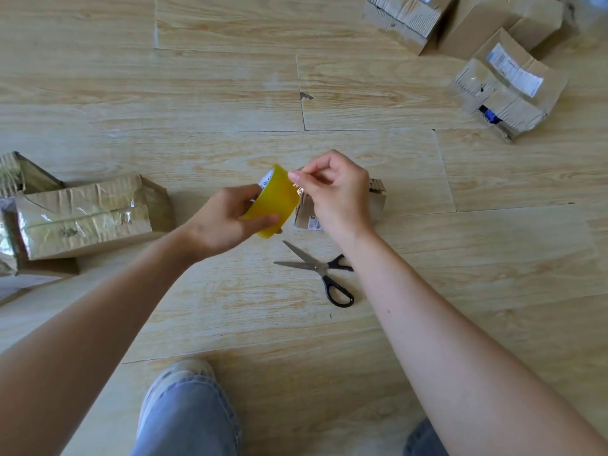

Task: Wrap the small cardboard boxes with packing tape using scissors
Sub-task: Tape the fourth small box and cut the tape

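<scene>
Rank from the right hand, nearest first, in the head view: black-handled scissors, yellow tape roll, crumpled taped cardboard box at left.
1. Yellow tape roll, touching the right hand.
2. Black-handled scissors, just below.
3. Crumpled taped cardboard box, far left.

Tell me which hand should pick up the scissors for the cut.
Right, probably. The scissors lie close to the right hand, handles toward that arm; it must first release the tape end. The left hand grips the tape roll.

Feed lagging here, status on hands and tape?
Left hand grips tape roll. Right hand pinches tape end. Scissors lie open on floor, untouched. Box behind right hand; nothing blocking.
</scene>
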Demonstrator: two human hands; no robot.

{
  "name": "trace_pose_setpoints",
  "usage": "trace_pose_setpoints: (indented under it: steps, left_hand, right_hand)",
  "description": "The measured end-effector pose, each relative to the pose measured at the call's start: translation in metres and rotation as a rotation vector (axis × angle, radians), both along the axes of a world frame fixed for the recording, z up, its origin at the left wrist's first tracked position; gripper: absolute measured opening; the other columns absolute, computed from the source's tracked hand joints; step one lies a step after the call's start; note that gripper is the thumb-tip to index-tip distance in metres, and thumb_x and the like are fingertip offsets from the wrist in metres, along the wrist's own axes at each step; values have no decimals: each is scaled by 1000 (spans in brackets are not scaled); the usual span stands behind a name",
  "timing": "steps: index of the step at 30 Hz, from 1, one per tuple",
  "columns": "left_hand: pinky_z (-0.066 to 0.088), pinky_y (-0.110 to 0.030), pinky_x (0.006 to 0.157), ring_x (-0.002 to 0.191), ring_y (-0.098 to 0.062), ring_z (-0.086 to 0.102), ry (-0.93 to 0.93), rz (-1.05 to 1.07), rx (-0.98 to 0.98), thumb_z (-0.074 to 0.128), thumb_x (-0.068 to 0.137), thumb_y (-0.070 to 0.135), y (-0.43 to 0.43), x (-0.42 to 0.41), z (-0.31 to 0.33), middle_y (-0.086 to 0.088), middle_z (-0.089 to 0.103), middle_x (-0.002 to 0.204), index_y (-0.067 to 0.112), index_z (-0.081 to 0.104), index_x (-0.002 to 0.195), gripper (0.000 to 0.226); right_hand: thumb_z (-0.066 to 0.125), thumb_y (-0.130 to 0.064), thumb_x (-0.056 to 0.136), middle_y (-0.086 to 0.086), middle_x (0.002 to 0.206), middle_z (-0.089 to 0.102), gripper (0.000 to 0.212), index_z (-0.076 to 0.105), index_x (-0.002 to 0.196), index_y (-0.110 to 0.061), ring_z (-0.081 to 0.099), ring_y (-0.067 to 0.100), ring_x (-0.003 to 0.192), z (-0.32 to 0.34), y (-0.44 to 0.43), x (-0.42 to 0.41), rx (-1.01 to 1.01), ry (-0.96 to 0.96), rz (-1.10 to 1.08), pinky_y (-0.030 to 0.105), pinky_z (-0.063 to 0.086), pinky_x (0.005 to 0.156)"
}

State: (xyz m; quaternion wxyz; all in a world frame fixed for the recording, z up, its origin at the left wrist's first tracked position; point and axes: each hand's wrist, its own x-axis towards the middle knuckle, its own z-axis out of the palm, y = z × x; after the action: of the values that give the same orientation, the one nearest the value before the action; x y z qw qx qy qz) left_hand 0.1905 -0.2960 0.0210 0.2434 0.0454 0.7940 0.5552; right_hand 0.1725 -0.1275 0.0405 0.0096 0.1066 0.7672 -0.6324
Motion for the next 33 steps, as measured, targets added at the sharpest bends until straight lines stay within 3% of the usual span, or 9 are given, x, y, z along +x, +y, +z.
trace_pose_setpoints:
  steps: [5, 8, 11, 14, 17, 19, 23, 28, 33]
  left_hand:
    - [55, -37, 75, 69, -7, 70, 10, 41, -202, 59, 92, 36, -9, -5, -5, 3, 73, 70, 11, 62, 91, 26]
    - [54, -32, 68, 67, -9, 70, -22, 47, -171, 60, 83, 48, -13, 0, -8, 3, 73, 69, 11, 63, 87, 38]
    - [50, -18, 57, 63, -7, 70, -15, 48, -178, 60, 76, 53, -16, 0, -7, 5, 72, 68, 12, 64, 85, 43]
    - [45, -12, 52, 61, -4, 67, 37, 45, -219, 62, 75, 53, -16, -4, -6, 4, 72, 68, 11, 64, 82, 42]
    - [38, -20, 53, 59, -12, 57, 111, 16, -329, 67, 80, 48, -16, -10, -7, -7, 68, 71, 10, 62, 78, 39]
    - [33, -13, 48, 53, -3, 49, 147, 11, -356, 68, 80, 47, -14, -14, -5, -7, 62, 67, 9, 60, 77, 39]
    - [33, -8, 45, 50, 3, 47, 188, 12, -373, 67, 81, 47, -7, -19, 2, 1, 55, 61, 13, 59, 74, 36]
    - [36, -11, 48, 58, 0, 59, 202, -40, -356, 66, 86, 39, -6, -15, 9, 5, 68, 64, 18, 61, 75, 24]
    - [38, -19, 50, 50, -6, 54, 168, -33, -342, 65, 86, 40, -12, -11, 8, 5, 59, 53, 14, 58, 64, 35]
  right_hand:
    - [74, 5, 79, 9, 78, 69, 18, 58, 82, -2, 67, 11, 73, 3, -2, 7, -92, -6, 28, 26, 56, 77]
    - [78, -2, 78, 1, 74, 72, 37, 51, 102, -12, 69, 9, 74, 3, 5, 4, -132, -167, 18, 37, 56, 89]
    - [85, -12, 72, -1, 77, 73, 54, 57, 118, -15, 70, 9, 77, 6, 13, -2, -98, -281, 50, 28, 57, 82]
    - [84, -10, 71, 6, 82, 75, 37, 71, 105, -4, 70, 11, 71, 12, 16, -9, -57, -411, 50, 21, 57, 71]
    - [83, -8, 73, 7, 81, 75, 18, 74, 89, -5, 69, 13, 70, 18, 22, -15, -51, -529, 50, 23, 59, 71]
    - [81, -7, 75, 7, 81, 75, 13, 73, 86, -6, 70, 13, 70, 20, 26, -19, -68, -559, 28, 24, 59, 72]
    - [77, -12, 82, 1, 78, 72, 7, 70, 79, -12, 67, 10, 73, 22, 26, -20, -5, -456, 20, 23, 57, 75]
    - [72, -14, 86, -8, 72, 62, 14, 67, 74, -17, 57, 2, 69, 23, 26, -21, 172, -253, 38, 12, 46, 68]
    - [68, -7, 89, -1, 68, 66, 16, 66, 74, -14, 58, 1, 53, 25, 33, -19, 57, -222, -85, 10, 47, 56]
